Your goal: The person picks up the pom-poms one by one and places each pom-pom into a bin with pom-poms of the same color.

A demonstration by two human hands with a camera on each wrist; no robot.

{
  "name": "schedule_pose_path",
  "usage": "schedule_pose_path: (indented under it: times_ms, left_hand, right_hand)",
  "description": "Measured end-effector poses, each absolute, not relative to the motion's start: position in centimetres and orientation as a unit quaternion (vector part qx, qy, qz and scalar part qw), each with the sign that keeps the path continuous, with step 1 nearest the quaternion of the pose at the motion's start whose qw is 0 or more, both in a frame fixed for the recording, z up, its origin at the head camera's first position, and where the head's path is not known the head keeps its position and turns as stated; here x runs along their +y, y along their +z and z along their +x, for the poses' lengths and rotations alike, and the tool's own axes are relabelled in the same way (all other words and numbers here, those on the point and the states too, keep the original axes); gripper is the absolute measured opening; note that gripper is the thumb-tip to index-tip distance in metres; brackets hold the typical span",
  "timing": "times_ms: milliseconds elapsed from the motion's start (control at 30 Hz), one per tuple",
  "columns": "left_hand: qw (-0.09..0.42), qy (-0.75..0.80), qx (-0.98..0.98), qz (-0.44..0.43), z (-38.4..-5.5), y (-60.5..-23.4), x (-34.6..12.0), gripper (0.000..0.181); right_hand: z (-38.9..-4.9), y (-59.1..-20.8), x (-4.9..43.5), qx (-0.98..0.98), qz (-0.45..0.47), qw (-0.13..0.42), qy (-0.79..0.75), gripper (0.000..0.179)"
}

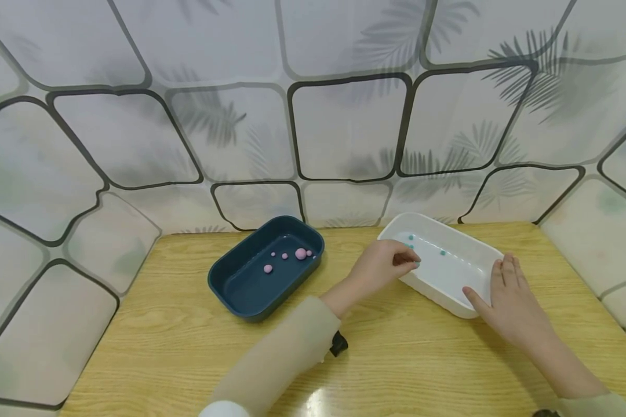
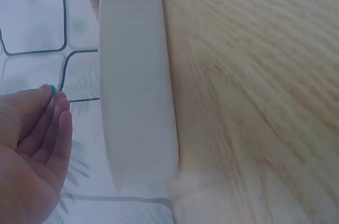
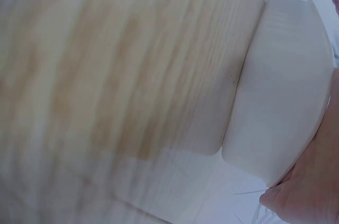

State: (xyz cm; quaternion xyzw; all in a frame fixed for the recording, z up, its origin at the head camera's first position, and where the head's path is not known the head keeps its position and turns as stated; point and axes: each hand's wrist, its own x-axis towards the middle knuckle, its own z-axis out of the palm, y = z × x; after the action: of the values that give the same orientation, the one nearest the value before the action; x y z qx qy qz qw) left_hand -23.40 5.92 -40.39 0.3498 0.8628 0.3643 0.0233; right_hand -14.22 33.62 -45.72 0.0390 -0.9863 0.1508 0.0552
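My left hand (image 1: 381, 266) pinches a small teal ball (image 2: 53, 89) between thumb and fingertips. It reaches over the left part of a white oblong dish (image 1: 433, 295). Inside that dish lie a few more teal balls, one of them (image 1: 443, 252) near the middle and others close to the back left corner. At the dish's right end, my right hand (image 1: 516, 307) rests on the rim, fingers extended and thumb spread toward the near side. The right wrist view shows this hand (image 3: 307, 197) against the end of the dish, with much of it cut off.
Left of the white dish stands a dark blue oblong dish (image 1: 240, 310) holding several pink balls of different sizes, the largest (image 1: 301, 253) near its right side. Both dishes are on a wood-grain table (image 1: 162, 347). A patterned wall covering (image 1: 344, 127) rises behind and at both sides.
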Motion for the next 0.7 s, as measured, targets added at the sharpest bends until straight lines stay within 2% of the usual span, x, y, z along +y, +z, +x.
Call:
schedule_pose_path:
  times_ms: [700]
  left_hand:
    - [0.023, 0.424, 0.860, 0.282, -26.8, -41.1, 8.4, 0.013]
  right_hand:
    - [-14.2, -45.8, 33.5, -0.985, 0.044, 0.069, 0.154, 0.097]
